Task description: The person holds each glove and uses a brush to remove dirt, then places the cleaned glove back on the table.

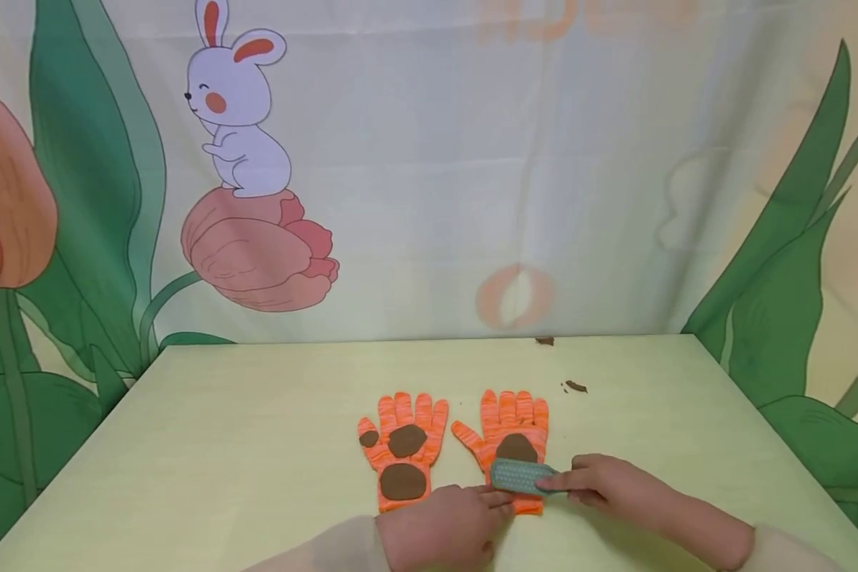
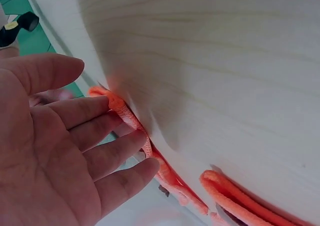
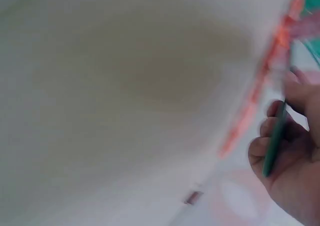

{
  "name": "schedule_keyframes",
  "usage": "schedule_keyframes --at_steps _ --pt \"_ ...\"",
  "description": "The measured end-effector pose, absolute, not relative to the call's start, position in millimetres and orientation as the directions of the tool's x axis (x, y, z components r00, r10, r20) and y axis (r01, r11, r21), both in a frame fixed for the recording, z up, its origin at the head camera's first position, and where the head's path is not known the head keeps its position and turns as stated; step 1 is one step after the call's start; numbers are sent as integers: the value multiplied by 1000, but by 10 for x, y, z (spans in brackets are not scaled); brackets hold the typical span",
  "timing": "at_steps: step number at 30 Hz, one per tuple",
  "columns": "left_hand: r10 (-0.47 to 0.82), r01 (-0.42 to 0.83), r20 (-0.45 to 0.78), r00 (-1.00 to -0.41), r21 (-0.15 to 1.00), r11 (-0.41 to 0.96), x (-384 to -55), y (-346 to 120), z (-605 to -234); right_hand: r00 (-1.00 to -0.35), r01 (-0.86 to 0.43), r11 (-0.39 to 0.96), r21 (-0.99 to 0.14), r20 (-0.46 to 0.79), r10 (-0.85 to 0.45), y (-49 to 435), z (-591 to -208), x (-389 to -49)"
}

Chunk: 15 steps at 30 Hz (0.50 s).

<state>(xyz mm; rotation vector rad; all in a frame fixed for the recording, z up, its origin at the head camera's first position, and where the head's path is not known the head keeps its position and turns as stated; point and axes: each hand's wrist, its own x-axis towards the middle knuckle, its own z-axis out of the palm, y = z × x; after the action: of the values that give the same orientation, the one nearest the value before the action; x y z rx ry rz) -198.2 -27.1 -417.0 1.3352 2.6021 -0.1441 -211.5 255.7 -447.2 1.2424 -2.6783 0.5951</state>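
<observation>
Starting from the left: printed backdrop (image 1: 415,143) behind everything, with a white rabbit (image 1: 239,91) sitting on a pink flower, and a pale yellow-green surface (image 1: 257,445) in front of it. Near the middle there's a striped orange left glove (image 1: 401,459) lying flat, with brown patches on its thumb, palm and cuff end.

Next is the left hand (image 1: 454,524), grip relaxed and pretty wide, fingers straight, fingertips touching the lower part of the right glove (image 1: 511,419). That one's orange too, also flat, with a brown patch (image 1: 517,447) on its palm.

Over the lower part of that glove is a flat teal tool (image 1: 520,475) with a dotted face, covering the patch's bottom edge. Can't tell if it's actually touching. A brown scrap sits at the surface's far edge, plus some brown crumbs (image 1: 576,387) nearer. Furthest right, the right hand (image 1: 611,488) has its grip closed around the tool's handle.
</observation>
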Motion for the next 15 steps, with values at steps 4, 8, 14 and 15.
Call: schedule_keyframes --at_steps 4,8,14,15 --pt "799 822 -242 -550 12 569 -2009 -251 -4170 -665 -745 599 -293 248 -705 2561 -4501 -2174" --pt "795 820 -275 -541 39 571 -2039 -235 -4161 -699 -714 648 -265 224 -679 2603 -4468 -2255" --pt "785 811 -275 -555 32 585 -2037 -230 -4159 -773 -634 713 -301 264 -576 2633 -4359 -2294" --pt "785 811 -274 -555 32 584 -2036 -231 -4160 -763 -647 692 -321 274 -586 2627 -4357 -2288"
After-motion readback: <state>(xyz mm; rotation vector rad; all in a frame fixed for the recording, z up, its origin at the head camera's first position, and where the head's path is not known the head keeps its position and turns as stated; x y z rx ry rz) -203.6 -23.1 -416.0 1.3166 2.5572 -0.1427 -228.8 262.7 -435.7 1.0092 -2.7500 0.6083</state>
